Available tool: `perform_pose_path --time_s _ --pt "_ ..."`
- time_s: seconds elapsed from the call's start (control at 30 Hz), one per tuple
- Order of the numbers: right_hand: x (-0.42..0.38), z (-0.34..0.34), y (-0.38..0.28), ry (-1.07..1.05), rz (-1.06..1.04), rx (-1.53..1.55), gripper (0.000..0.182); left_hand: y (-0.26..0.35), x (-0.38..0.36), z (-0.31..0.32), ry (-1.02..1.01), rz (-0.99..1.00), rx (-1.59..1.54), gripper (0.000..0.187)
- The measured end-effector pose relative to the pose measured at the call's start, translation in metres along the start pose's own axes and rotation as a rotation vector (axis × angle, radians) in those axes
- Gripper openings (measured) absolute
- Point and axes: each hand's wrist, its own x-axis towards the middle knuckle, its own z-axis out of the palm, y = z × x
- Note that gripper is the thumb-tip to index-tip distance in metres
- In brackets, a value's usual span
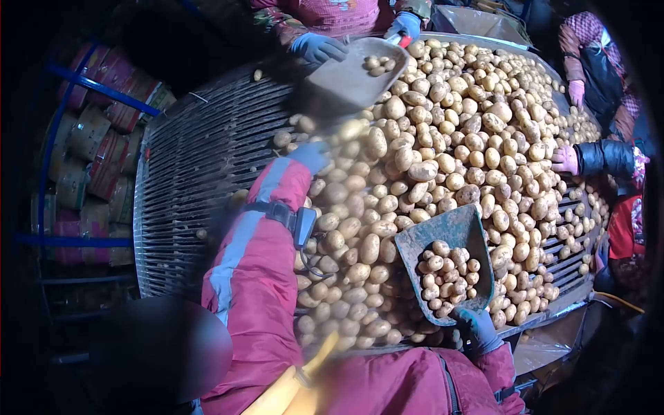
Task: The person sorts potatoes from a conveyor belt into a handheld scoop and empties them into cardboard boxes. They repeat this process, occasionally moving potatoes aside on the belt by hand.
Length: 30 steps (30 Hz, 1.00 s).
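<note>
Nearest me, the gloved right hand [482,333] has its fingers closed on the near end of a worn green scoop [413,250], held, I'd guess, so the small round potatoes [447,266] don't roll out; they sit just beyond those fingers. Left of the scoop and farther off, the blue-gloved left hand [311,158] meets larger tan potatoes [377,142], its fingers too blurred to tell how open.

Centre-left, the left hand [311,158] smears into blur, its grip unreadable. Lower right, the right hand [478,332] hides the handle of the green scoop [434,234]. Top edge crops a co-worker [339,17]! A blurred dark shape [162,349] masks the lower left; bottom edge cuts yellow material [280,395].
</note>
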Motion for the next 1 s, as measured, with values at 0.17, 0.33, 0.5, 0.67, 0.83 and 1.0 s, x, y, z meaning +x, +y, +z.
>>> perform_pose_path --time_s 0.17,0.33,0.5,0.67,0.83,1.0 --pt "0.01 -0.015 0.02 -0.041 -0.24 -0.272 0.013 -0.004 0.022 0.012 -0.035 0.034 0.136 0.037" --pt "-0.009 0.0 -0.008 -0.056 0.119 -0.003 0.016 -0.007 0.022 0.015 -0.027 -0.01 0.18 0.032" --pt "0.016 -0.024 0.028 -0.026 -0.243 -0.36 0.02 0.007 0.009 0.004 -0.065 0.027 0.219 0.039" --pt "0.012 -0.022 0.03 -0.001 -0.049 -0.092 0.02 -0.007 0.023 0.011 -0.112 0.1 0.176 0.043" --pt "0.021 -0.026 0.045 -0.034 -0.227 -0.248 0.019 0.044 -0.018 -0.001 -0.081 -0.145 0.033 0.039" --pt "0.022 -0.031 0.04 -0.059 -0.729 -0.798 0.018 0.009 -0.023 0.035 0.126 -0.098 -0.233 0.026"
